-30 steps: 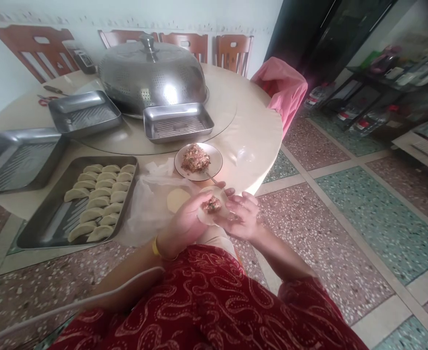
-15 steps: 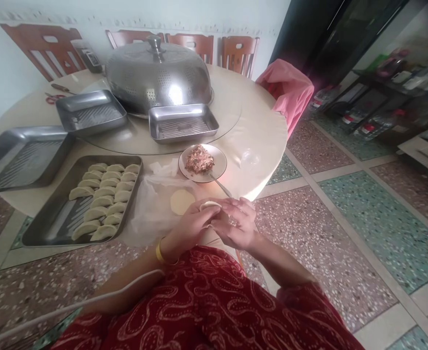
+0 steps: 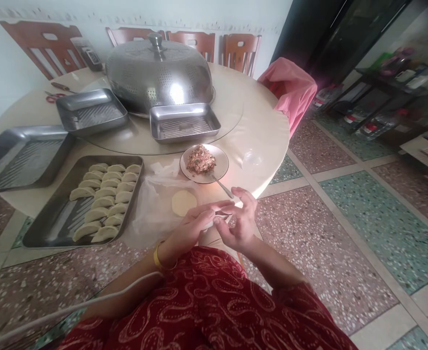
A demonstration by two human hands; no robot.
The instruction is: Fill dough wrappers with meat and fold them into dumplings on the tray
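Pinching a folded dumpling point(image 3: 216, 217) between both hands at the near edge of the round table point(image 3: 261, 131). Left hand point(image 3: 192, 227): fingers closed narrowly on the dumpling's left side, thumb and forefinger on its seam. Right hand point(image 3: 238, 218): thumb and forefinger nipped on the right end, the other fingers spread and lifted. The dumpling sits between the fingertips, mostly hidden by them; only a pale edge shows. A round dough wrapper point(image 3: 184, 202) lies on a plastic sheet point(image 3: 151, 204) just beyond the left hand. Beyond the right hand stands a plate of minced filling point(image 3: 201, 160) with a spoon point(image 3: 221, 184) leaning on it. To the left, a steel tray point(image 3: 53, 223) carries rows of finished dumplings point(image 3: 104, 199).
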